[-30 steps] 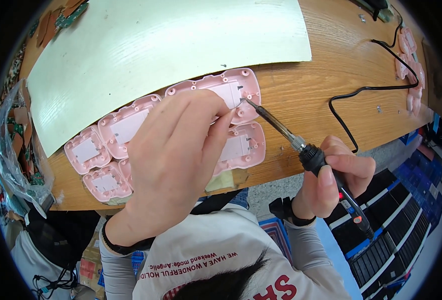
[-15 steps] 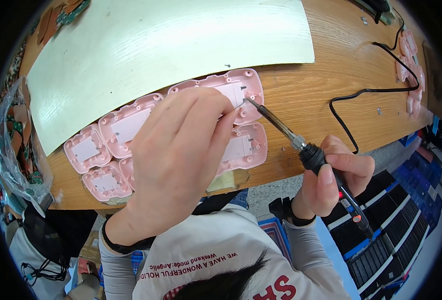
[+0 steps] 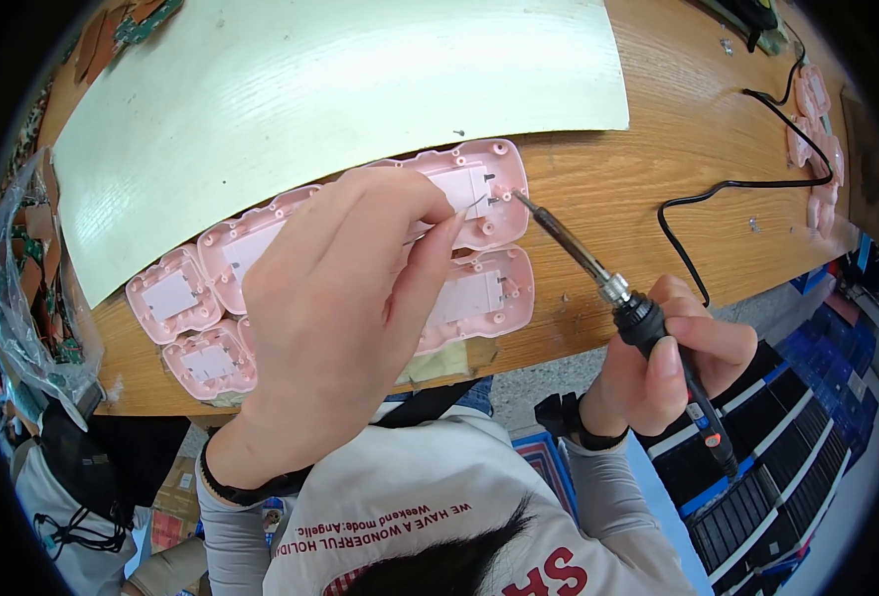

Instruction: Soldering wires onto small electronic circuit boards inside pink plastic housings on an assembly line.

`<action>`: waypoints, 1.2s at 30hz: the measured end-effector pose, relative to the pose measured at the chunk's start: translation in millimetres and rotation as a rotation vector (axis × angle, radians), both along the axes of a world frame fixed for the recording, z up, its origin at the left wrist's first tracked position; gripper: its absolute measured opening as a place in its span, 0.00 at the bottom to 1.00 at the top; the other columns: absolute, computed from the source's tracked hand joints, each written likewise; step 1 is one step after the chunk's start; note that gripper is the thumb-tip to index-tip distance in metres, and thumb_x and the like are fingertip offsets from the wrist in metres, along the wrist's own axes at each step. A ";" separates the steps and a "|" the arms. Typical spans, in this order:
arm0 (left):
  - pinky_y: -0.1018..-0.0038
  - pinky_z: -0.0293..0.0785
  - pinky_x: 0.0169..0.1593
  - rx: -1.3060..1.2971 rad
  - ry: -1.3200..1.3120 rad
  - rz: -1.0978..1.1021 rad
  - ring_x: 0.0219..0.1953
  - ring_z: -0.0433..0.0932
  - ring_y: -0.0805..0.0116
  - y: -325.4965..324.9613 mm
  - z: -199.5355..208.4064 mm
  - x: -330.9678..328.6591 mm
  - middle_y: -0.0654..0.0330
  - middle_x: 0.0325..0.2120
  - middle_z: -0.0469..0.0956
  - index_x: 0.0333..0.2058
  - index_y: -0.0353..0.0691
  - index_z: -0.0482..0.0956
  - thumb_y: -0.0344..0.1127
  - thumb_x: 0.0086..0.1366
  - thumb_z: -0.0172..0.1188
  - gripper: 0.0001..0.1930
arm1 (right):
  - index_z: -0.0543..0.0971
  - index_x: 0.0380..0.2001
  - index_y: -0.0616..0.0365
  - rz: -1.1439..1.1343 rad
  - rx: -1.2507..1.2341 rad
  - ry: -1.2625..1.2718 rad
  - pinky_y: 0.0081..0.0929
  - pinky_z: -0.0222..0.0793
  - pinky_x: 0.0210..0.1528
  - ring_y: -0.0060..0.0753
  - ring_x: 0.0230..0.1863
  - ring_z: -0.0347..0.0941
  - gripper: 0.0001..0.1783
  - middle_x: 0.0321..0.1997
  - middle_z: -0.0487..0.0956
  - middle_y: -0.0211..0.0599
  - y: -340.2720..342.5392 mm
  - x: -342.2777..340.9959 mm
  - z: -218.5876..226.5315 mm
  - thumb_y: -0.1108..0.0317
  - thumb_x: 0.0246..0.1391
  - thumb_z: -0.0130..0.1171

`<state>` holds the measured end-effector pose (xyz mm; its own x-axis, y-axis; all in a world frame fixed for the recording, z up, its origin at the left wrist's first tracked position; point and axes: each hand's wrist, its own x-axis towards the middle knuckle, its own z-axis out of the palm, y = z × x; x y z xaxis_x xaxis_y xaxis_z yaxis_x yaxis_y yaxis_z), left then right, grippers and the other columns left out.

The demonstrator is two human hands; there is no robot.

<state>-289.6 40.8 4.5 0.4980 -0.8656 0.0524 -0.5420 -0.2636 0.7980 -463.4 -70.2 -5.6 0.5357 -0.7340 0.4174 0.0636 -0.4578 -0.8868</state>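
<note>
My right hand (image 3: 648,382) grips a black-handled soldering iron (image 3: 640,322), its metal tip pointing up and left over the right end of a pink plastic shell (image 3: 511,217). Between the thumb and fingertips of my left hand (image 3: 332,303) a thin length of solder wire (image 3: 476,203) is pinched. The wire's end lies near small metal contacts at the edge of the shell's white panel, a short gap from the iron's tip. Below sits another pink shell (image 3: 517,310) with similar contacts. My left hand hides part of the shells beneath it.
More pink shells (image 3: 201,310) stand to the left. A pale green sheet (image 3: 340,79) covers the far table (image 3: 598,219). The black cable (image 3: 728,183) winds toward pink parts (image 3: 825,164) at right. A plastic bag (image 3: 37,298) of circuit boards sits at left.
The soldering iron's tip has drawn back from the contacts, with my right hand shifting slightly right. My left hand has moved slightly left, still pinching the solder wire.
</note>
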 end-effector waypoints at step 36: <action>0.67 0.64 0.52 -0.796 0.479 0.055 0.51 0.65 0.51 206.3 23.0 54.7 0.49 0.49 0.63 0.50 0.36 0.61 0.25 0.51 0.57 0.26 | 0.61 0.44 0.55 0.138 0.167 -0.122 0.20 0.61 0.49 0.26 0.41 0.66 0.13 0.41 0.68 0.38 153.7 116.0 75.4 0.78 0.56 0.45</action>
<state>-234.9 247.1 27.6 0.6588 -0.6376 0.3992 -0.1115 0.4421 0.8900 -347.3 83.5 69.8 0.5891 -0.7215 0.3639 0.2266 -0.2847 -0.9314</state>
